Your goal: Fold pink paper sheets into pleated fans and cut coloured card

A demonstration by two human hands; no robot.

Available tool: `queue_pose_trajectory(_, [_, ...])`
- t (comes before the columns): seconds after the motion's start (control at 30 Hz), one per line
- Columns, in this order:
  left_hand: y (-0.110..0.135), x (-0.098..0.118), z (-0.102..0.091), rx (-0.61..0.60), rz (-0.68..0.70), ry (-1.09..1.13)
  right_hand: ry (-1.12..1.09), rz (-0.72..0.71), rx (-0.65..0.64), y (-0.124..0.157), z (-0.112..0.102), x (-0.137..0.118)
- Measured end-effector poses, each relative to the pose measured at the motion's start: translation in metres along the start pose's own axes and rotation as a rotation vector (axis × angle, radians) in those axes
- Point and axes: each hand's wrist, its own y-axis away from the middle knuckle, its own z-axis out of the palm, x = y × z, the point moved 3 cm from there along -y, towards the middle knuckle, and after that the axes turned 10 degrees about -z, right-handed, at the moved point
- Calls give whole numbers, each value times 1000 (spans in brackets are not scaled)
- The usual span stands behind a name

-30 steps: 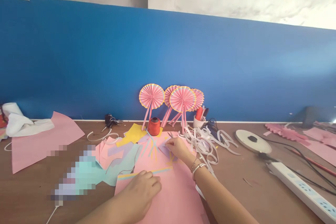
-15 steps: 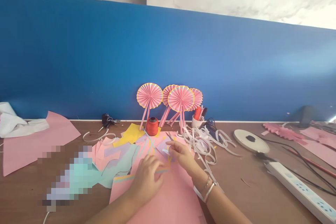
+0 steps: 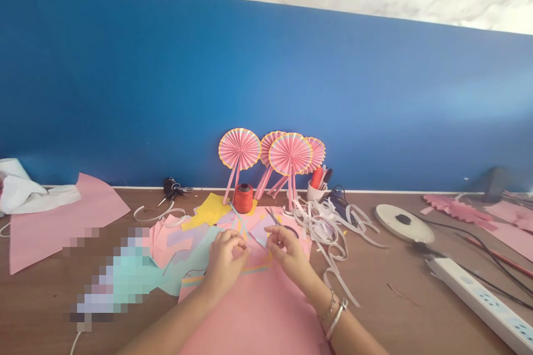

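A large pink paper sheet (image 3: 254, 310) lies before me, with a yellow and blue stripe across its far edge. Above that edge, at the left, is my left hand (image 3: 227, 260), fingers curled and thumb drawn near the forefinger; whatever it pinches, if anything, is too small to make out. Facing it, my right hand (image 3: 288, 255) has bent fingers with a gap between forefinger and thumb, and nothing visible in it. Just behind the right hand rest scissors (image 3: 272, 215), partly covered by it. Coloured strips and a lilac paper piece (image 3: 259, 231) lie beyond the hands.
Pink pleated paper fans (image 3: 240, 148) lean against the blue panel (image 3: 166, 83), behind a red thread spool (image 3: 244, 199). Curled white strips (image 3: 320, 222) and a white cup (image 3: 315, 193) stand right of centre. A power strip (image 3: 478, 299) and cables occupy the right side.
My left hand has lifted slightly back and left off the striped edge. My right hand has shifted a little, and more of the scissors shows behind it. The camera view has moved slightly.
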Motion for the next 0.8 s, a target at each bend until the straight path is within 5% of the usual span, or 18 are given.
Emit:
queue_pose_trajectory(0.2, [-5,-11,-12,70,33,-343,135,17,-178,3,-19,12])
queue_pose_trajectory(0.33, [5,1,-16,142,147,-397,158,51,-288,7,-20,15])
queue_pose_trajectory(0.53, [33,29,0,-158,515,-355,100,33,-340,9,-18,23])
queue_pose_trajectory(0.8, [38,25,11,-308,539,-404,96,68,-363,10,-17,22])
